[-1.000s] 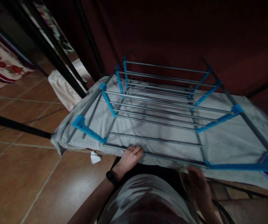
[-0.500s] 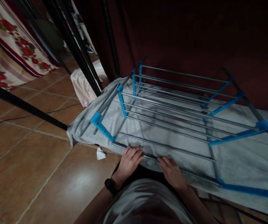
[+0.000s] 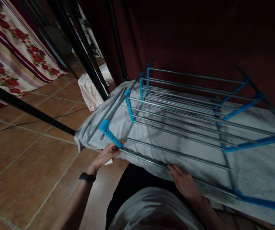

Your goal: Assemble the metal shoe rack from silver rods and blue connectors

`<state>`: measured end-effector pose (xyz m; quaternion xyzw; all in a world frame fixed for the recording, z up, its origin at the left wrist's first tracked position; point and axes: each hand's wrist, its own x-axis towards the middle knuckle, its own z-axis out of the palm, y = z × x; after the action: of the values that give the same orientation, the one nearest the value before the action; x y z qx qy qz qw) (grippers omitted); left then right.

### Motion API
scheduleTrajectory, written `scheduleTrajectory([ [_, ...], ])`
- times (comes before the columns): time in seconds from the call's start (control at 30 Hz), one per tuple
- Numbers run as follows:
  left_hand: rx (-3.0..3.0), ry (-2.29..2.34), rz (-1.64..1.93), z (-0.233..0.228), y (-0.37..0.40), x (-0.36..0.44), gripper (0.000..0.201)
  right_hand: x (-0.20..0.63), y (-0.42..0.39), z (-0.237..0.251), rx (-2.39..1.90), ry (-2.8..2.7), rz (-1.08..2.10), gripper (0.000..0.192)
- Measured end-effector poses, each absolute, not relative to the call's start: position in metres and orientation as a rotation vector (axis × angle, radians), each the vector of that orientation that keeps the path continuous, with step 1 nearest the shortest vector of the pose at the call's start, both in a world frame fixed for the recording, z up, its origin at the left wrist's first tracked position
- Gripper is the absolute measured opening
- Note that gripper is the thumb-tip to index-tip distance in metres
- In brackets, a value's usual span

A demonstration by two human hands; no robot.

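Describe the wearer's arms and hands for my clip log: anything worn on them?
Both arms are bare to above the elbow, with no sleeves showing. The left hand has a black band around its wrist, like a watch or tracker. The right hand wears nothing visible; no gloves or rings can be made out.

No text, label, brand, number or sign can be read anywhere in view. The grey metal drying rack with blue plastic joints [image 3: 187, 111] beyond the hands, the grey towel [image 3: 152, 134] under it and the black wristband [image 3: 87, 177] on the left wrist show no legible marking.
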<state>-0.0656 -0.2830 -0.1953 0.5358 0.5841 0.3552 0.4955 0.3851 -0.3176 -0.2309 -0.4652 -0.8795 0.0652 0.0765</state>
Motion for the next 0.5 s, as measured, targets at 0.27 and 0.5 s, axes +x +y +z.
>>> scheduleTrajectory([
  [0.27,1.426,1.312,0.735,-0.193,-0.257,-0.083,0.042,0.390,-0.317,-0.237,-1.365,-2.580,0.203,0.043],
  [0.5,1.511,1.352,0.783,-0.202,-0.257,-0.083,0.042,0.394,-0.309,-0.241,-1.338,-2.565,0.218,0.045],
])
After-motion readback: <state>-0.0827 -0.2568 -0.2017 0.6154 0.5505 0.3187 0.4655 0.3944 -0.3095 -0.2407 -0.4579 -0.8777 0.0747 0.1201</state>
